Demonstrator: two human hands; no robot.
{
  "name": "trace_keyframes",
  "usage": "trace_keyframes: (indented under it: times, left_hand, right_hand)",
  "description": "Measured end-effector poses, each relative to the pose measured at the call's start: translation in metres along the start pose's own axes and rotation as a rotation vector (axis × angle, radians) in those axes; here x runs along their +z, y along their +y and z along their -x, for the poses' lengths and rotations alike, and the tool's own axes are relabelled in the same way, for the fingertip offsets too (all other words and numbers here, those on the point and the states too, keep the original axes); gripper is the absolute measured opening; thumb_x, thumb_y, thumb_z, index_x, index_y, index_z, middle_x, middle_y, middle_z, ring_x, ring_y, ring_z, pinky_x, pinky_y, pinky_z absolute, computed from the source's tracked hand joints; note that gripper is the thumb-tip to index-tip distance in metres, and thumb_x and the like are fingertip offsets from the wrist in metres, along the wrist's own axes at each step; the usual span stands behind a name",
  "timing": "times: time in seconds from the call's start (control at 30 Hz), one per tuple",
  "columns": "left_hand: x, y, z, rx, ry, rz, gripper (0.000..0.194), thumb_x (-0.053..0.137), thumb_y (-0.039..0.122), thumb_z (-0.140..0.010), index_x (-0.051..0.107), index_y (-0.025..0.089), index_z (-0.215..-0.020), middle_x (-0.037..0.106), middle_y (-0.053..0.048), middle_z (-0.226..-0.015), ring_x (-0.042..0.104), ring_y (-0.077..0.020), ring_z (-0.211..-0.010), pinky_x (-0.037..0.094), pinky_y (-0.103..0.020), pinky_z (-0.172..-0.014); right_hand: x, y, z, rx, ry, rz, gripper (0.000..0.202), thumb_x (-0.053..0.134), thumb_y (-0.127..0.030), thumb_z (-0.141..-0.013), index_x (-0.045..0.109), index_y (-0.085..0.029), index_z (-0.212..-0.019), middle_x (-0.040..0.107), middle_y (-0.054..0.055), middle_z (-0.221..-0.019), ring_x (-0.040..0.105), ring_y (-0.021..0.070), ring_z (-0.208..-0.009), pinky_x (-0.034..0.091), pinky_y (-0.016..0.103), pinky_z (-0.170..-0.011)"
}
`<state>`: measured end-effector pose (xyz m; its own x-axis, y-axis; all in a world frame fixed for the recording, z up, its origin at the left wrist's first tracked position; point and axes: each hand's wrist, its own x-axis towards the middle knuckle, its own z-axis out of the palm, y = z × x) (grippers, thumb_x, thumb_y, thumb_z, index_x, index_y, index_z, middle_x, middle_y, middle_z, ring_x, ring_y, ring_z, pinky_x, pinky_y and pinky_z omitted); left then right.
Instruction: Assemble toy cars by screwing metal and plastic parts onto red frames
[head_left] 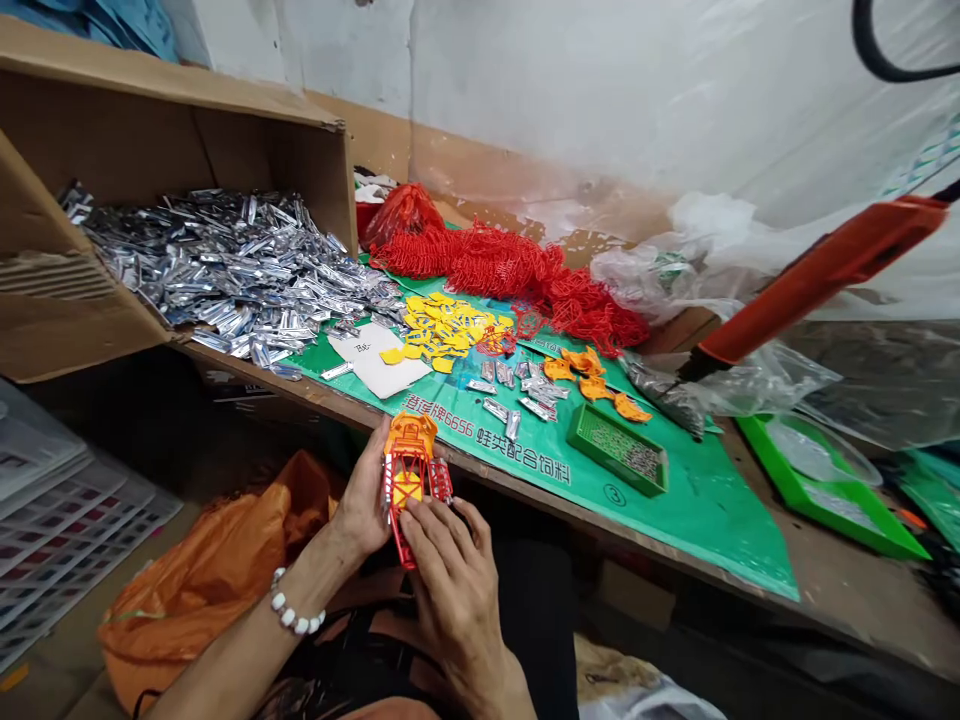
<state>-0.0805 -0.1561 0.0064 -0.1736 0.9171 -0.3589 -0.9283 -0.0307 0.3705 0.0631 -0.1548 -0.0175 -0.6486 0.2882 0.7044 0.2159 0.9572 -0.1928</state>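
A toy vehicle body [412, 437] in orange plastic, with a red lattice frame and a yellow panel, is held above my lap, just off the table's front edge. My left hand [365, 500] is closed around its left side and wears a white bead bracelet. Over the lower part of the frame, the bent fingers of my right hand [454, 570] press on the toy; its thumb is hidden. Silver trim shows along the frame's sides. On the table beyond lie small silver parts [536, 385], yellow pieces [450, 328] and orange pieces [592, 386].
An open cardboard box [349, 190] spills silver parts at the left. Red lattice frames [495, 258] are heaped at the back. A green tray [619, 448] holds screws; another green tray [832, 490] stands right. A red electric screwdriver [825, 280] hangs over the table. An orange sack [217, 560] sits below.
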Motion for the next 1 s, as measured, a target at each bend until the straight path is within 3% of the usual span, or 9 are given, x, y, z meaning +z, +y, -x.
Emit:
trace_keyframes:
  times: [0.23, 0.53, 0.87, 1.0]
  left_hand:
    - [-0.001, -0.007, 0.001, -0.051, 0.013, -0.039, 0.055, 0.032, 0.049, -0.096, 0.069, 0.01, -0.086, 0.072, -0.011, -0.069, 0.067, -0.0199, -0.056, 0.055, -0.031, -0.056]
    - [0.004, -0.004, 0.005, -0.041, -0.04, -0.044, 0.053, 0.034, 0.048, -0.096, 0.069, 0.009, -0.089, 0.074, -0.013, -0.077, 0.07, -0.0221, -0.069, 0.056, -0.032, -0.06]
    - [-0.029, 0.007, 0.011, 0.002, -0.038, -0.077, 0.046, 0.04, 0.044, -0.095, 0.067, 0.009, -0.106, 0.076, -0.016, -0.093, 0.072, -0.0282, -0.086, 0.057, -0.039, -0.072]
    - [-0.032, 0.011, 0.013, 0.006, -0.036, -0.116, 0.048, 0.039, 0.045, -0.095, 0.066, 0.007, -0.11, 0.074, -0.018, -0.105, 0.069, -0.0306, -0.098, 0.055, -0.042, -0.083]
  right_hand:
    - [-0.015, -0.003, 0.0, 0.073, 0.012, -0.071, 0.024, 0.049, -0.011, -0.091, 0.062, -0.014, -0.11, 0.072, 0.007, -0.114, 0.063, 0.021, -0.103, 0.043, 0.041, -0.094]
    - [-0.014, -0.002, 0.008, 0.051, -0.099, -0.107, 0.031, 0.048, -0.008, -0.089, 0.058, -0.009, -0.119, 0.069, 0.011, -0.119, 0.059, 0.0263, -0.108, 0.049, 0.044, -0.089]
    - [-0.003, 0.001, 0.012, 0.063, -0.125, -0.351, 0.033, 0.052, -0.006, -0.089, 0.056, -0.013, -0.121, 0.069, 0.011, -0.118, 0.06, 0.0231, -0.109, 0.055, 0.04, -0.088]
    - [-0.001, 0.0, 0.011, 0.056, -0.145, -0.358, 0.033, 0.052, -0.008, -0.089, 0.057, -0.013, -0.121, 0.069, 0.011, -0.118, 0.06, 0.0223, -0.11, 0.055, 0.039, -0.089]
